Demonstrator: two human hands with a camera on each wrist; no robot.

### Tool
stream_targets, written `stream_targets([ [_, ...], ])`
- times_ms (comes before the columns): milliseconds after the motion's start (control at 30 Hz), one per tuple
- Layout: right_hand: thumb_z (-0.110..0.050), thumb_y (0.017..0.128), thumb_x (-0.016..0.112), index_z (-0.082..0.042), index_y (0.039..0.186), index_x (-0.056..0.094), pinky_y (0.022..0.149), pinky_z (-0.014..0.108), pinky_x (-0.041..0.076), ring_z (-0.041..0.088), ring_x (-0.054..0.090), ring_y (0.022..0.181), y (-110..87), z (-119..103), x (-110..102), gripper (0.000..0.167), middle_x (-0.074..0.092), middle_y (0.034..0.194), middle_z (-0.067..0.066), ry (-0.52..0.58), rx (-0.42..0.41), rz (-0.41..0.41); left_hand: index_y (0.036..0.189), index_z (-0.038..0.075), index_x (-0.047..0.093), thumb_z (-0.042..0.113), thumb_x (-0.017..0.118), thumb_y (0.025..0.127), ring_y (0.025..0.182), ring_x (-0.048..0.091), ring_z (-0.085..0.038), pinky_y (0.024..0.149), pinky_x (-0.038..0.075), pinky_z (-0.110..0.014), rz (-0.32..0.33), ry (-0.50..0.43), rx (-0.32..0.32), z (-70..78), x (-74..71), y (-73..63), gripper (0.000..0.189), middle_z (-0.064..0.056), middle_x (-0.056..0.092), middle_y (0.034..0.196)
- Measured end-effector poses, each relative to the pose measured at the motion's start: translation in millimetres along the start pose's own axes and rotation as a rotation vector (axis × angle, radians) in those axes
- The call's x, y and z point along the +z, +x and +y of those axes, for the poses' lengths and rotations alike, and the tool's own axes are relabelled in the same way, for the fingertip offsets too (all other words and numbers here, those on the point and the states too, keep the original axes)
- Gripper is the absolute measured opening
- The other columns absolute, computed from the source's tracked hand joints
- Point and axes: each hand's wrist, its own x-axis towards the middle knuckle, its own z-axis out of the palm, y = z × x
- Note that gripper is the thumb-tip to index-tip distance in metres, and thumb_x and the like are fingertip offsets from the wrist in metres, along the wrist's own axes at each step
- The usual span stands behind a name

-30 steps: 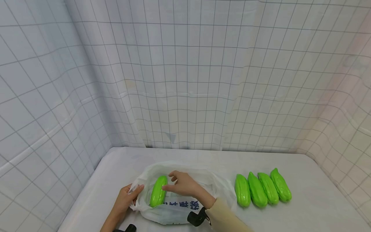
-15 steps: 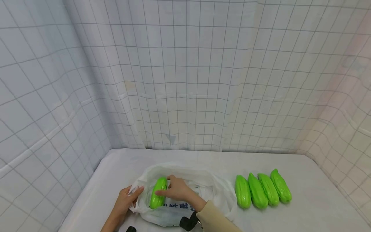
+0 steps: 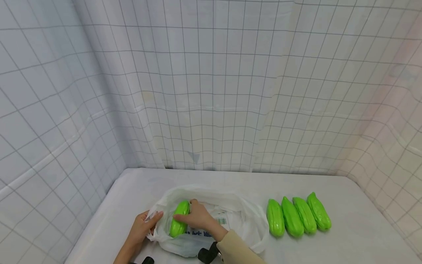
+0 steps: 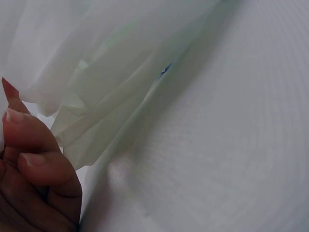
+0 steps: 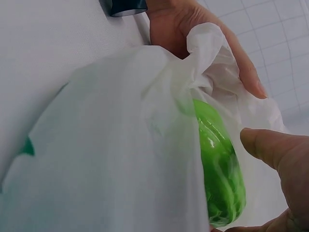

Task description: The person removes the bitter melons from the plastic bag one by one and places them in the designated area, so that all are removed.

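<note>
A white plastic bag (image 3: 248,216) lies on its side, its mouth spread wide towards the top and dark printing inside. My left hand (image 3: 141,227) pinches the bag's left rim between thumb and fingers; curled fingers (image 4: 43,166) show beside the film in the left wrist view. One glossy, ridged green gourd (image 3: 177,229) is inside the bag at its left side. My right hand (image 3: 199,217) reaches into the bag and curves around this gourd, thumb across its top. In the right wrist view, bag film covers part of the gourd (image 5: 221,166), and most fingers are hidden.
Several similar green gourds (image 3: 291,218) lie in a slanted row to the right of the bag. The white-covered table (image 3: 359,220) has a back edge against a gridded white curtain (image 3: 214,121), which also hangs along both sides.
My right hand has moved left and lower over the gourd in the bag, and its thumb now lies across it. My left hand keeps its hold on the rim.
</note>
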Motion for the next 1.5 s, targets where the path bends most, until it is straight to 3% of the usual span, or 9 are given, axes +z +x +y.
stream_targets([
  [367, -0.043, 0.085, 0.068, 0.017, 0.131, 0.036, 0.072, 0.043, 0.049, 0.030, 0.057, 0.087, 1.6, 0, 10, 0.082, 0.055, 0.104, 0.024, 0.047, 0.004, 0.035, 0.087, -0.004, 0.061, 0.021, 0.062, 0.094, 0.043, 0.044, -0.010, 0.043, 0.039, -0.025, -0.022, -0.011, -0.003, 0.5, 0.5, -0.2, 0.025, 0.000, 0.047, 0.051],
  [1033, -0.042, 0.084, 0.069, 0.012, 0.130, 0.041, 0.075, 0.044, 0.048, 0.028, 0.056, 0.091, -1.0, 0, 12, 0.076, 0.056, 0.108, 0.022, 0.081, 0.045, 0.091, 0.088, -0.003, 0.060, 0.021, 0.061, 0.094, 0.044, 0.044, -0.011, 0.044, 0.039, -0.025, -0.031, 0.002, -0.001, 0.7, -1.8, 2.1, 0.025, 0.000, 0.045, 0.051],
  [1500, -0.038, 0.084, 0.070, 0.007, 0.115, 0.051, 0.061, 0.033, 0.047, 0.016, 0.053, 0.072, -4.5, 6, 10, 0.058, 0.057, 0.089, 0.009, 0.146, 0.026, 0.081, 0.094, -0.005, 0.061, 0.022, 0.063, 0.093, 0.047, 0.047, -0.013, 0.045, 0.041, -0.026, -0.015, 0.003, -0.021, -0.8, -1.3, 2.6, 0.028, -0.002, 0.048, 0.054],
])
